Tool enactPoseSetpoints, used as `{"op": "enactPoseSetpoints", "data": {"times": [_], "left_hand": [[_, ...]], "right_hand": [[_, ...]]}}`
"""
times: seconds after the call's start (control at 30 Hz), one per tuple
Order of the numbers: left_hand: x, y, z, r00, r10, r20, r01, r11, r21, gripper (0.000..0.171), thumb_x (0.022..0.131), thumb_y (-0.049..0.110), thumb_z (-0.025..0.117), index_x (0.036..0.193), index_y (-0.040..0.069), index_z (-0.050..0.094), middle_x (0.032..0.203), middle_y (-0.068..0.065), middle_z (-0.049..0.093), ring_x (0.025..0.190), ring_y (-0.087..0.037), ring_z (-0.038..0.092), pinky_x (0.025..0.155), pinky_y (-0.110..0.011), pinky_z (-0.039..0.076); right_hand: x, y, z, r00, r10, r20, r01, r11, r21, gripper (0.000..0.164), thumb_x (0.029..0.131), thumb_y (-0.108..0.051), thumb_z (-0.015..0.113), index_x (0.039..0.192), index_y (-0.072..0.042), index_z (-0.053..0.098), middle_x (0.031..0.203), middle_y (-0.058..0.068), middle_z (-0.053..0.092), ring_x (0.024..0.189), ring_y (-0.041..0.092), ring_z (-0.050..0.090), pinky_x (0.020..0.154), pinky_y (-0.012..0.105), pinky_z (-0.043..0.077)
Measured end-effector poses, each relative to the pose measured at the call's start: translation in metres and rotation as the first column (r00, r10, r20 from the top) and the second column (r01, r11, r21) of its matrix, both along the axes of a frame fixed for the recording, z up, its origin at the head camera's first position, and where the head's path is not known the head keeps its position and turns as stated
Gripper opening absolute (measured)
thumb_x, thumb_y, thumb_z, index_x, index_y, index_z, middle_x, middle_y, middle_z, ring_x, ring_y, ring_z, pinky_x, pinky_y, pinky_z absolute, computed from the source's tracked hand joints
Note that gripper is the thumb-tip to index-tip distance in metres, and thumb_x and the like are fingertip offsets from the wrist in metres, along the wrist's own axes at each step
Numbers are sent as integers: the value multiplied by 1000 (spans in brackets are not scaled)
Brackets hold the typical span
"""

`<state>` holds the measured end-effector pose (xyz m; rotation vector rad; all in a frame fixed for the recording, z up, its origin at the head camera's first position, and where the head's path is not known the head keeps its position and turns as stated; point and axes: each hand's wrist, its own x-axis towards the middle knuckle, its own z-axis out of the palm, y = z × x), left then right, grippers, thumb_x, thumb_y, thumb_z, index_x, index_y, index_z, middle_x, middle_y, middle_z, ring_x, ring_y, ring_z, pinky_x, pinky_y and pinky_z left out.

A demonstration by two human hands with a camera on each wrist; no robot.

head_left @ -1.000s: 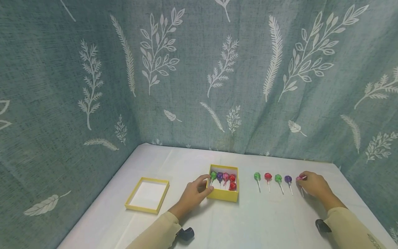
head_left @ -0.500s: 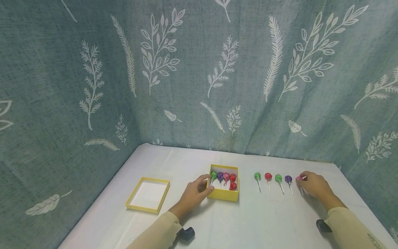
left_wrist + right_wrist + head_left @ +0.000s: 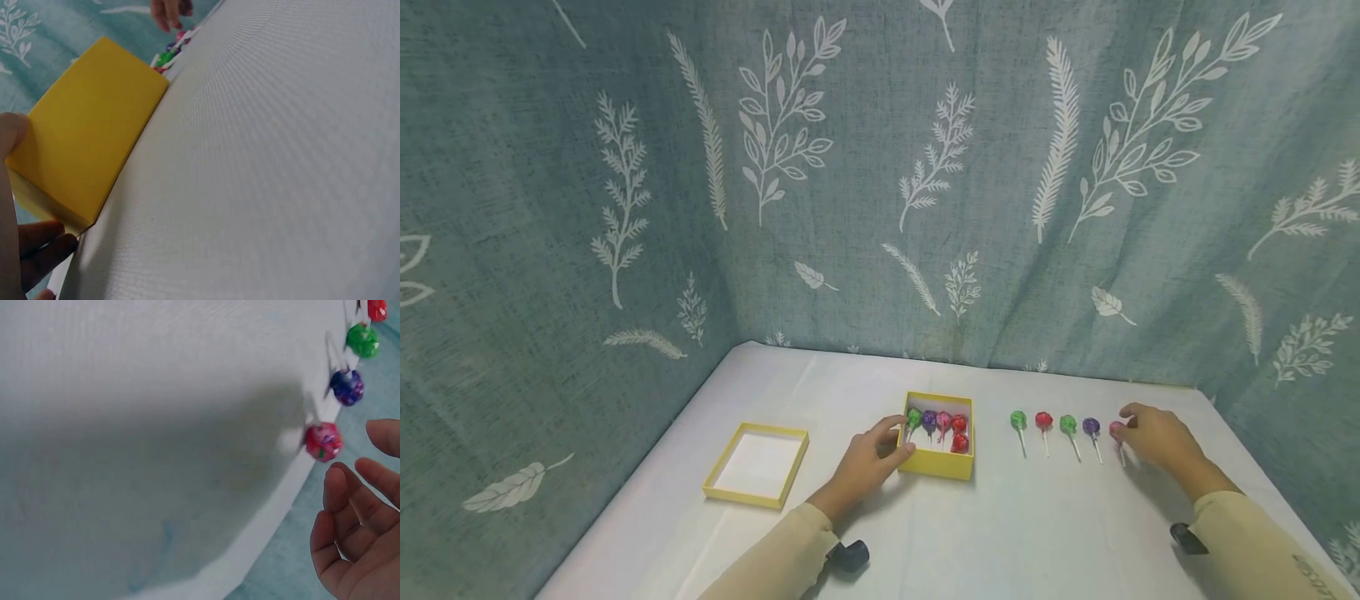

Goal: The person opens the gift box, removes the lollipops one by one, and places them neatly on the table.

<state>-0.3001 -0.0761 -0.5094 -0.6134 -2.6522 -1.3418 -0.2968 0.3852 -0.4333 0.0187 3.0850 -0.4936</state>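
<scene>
My left hand (image 3: 867, 462) holds the left side of an open yellow box (image 3: 936, 465), thumb on its front wall. In the left wrist view, fingers curl at the corner of the box (image 3: 94, 125). Inside lie a green lollipop (image 3: 913, 417), a purple one (image 3: 929, 420), a pink one (image 3: 943, 425) and two red ones (image 3: 959, 442). My right hand (image 3: 1161, 440) hovers beside a pink lollipop (image 3: 1117, 430) at the right end of a row. The right wrist view shows its fingers apart from that pink lollipop (image 3: 324, 442), holding nothing.
The row continues leftward with a purple lollipop (image 3: 1091, 427), a green one (image 3: 1068, 425), a red one (image 3: 1043, 421) and another green one (image 3: 1018, 419). A yellow-rimmed box lid (image 3: 743, 499) lies at left on the white table (image 3: 1000, 533). Patterned curtain (image 3: 865, 183) stands behind.
My right hand has let go of the pink lollipop and drawn slightly back and up from it. My left hand stays on the box. The head view has shifted slightly.
</scene>
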Motion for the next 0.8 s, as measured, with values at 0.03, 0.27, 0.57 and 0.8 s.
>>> {"op": "enactPoseSetpoints", "data": {"times": [0.03,0.27,0.57,0.8], "left_hand": [[0,0,0,1000,0,-1,0,1000,2,51,94,47,60,139,23,51,122,-13,65,115,-31,60,96,-59,42],[0,0,0,1000,2,14,-2,1000,0,51,94,46,61,139,25,51,123,-12,65,116,-29,60,98,-57,41],[0,-1,1,1000,-13,26,13,1000,19,51,94,44,61,139,24,50,124,-12,64,118,-30,58,99,-58,40],[0,-1,1,999,-17,28,17,1000,21,50,94,43,62,140,24,50,125,-12,64,116,-29,60,98,-56,42]], "right_hand": [[0,-2,2,1000,7,3,-7,1000,7,49,94,-29,61,119,12,54,106,30,63,97,50,58,79,61,45],[5,-23,11,997,71,-34,-70,997,32,42,92,-24,62,118,10,57,99,23,65,89,41,62,73,55,48],[6,-64,20,989,123,-81,-121,992,26,41,93,-28,63,120,2,61,100,16,67,91,36,63,75,54,49],[5,-94,22,971,208,-121,-212,977,-14,34,93,-28,63,117,-3,64,98,9,69,88,30,65,72,52,50]]}}
